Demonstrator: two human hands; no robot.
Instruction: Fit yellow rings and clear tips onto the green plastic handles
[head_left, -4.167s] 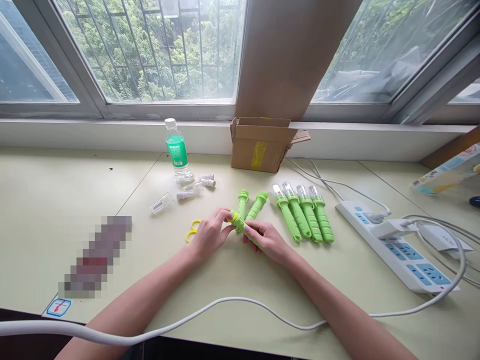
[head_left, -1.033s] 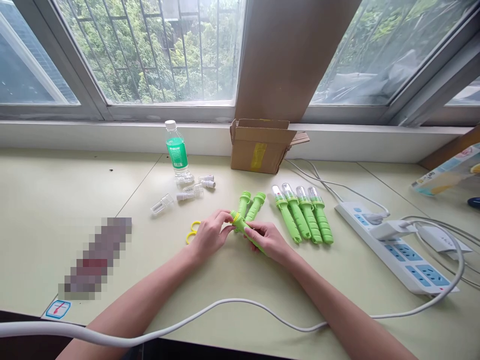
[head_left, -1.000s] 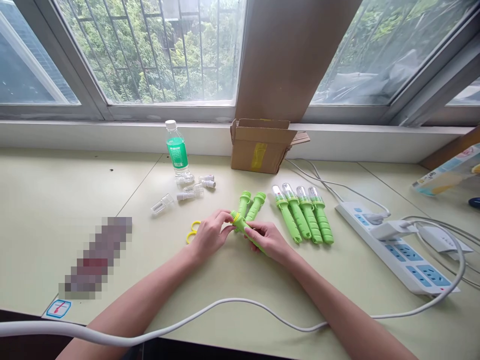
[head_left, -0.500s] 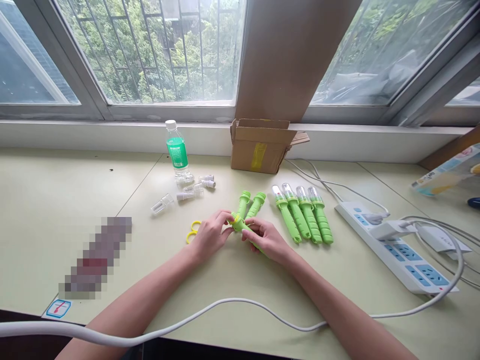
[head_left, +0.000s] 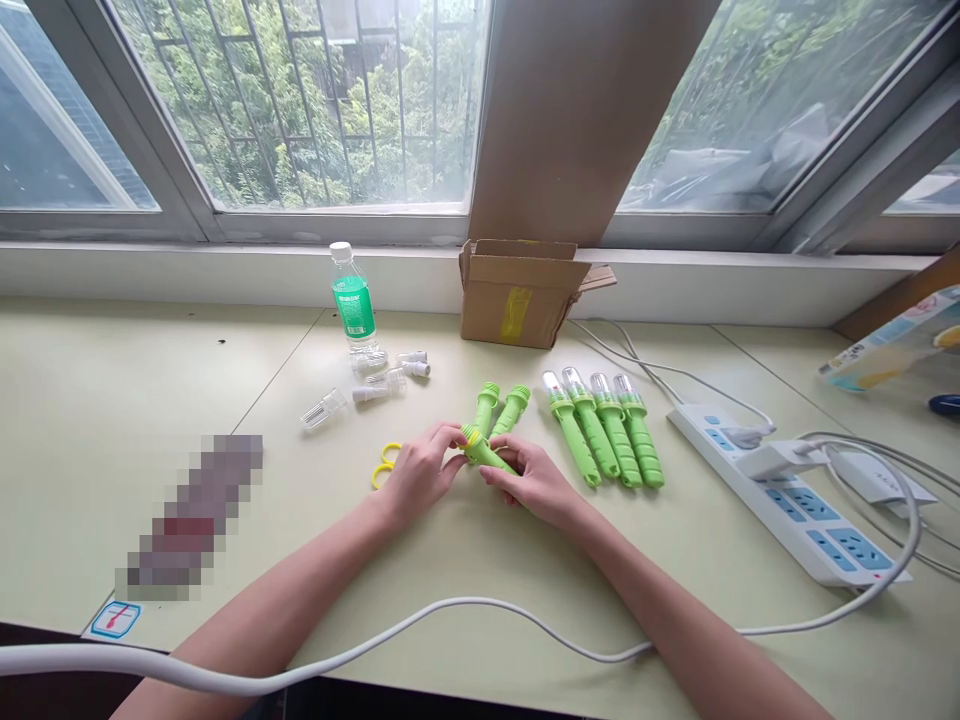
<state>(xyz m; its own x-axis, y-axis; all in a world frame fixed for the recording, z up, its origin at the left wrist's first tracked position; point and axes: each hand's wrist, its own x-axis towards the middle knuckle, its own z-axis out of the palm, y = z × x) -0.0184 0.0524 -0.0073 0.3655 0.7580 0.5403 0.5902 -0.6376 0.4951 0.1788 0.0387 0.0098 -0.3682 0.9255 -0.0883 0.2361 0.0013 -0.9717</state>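
A green ribbed plastic handle (head_left: 491,456) lies aslant between my two hands, with a yellow ring around its threaded end. My left hand (head_left: 426,465) pinches that ringed end between thumb and fingers. Around the lower part of the same handle, my right hand (head_left: 536,480) is closed, thumb in front and fingers partly hidden behind. Just beyond lie two more green handles without clear tops, one upright-pointing (head_left: 487,405) and one leaning right (head_left: 513,408). Yellow rings (head_left: 385,466) rest beside my left wrist.
Several green sticks with clear caps (head_left: 606,430) lie in a row at right, near a white power strip (head_left: 780,500). Clear caps and white inserts (head_left: 386,382) are scattered at left by a bottle (head_left: 352,300). A cardboard box (head_left: 521,300) stands behind; a white cable (head_left: 465,602) crosses in front.
My right thumb and fingers have shifted slightly on the handle, leaving its lower end more visible. My left hand keeps its pinch at the ringed end.
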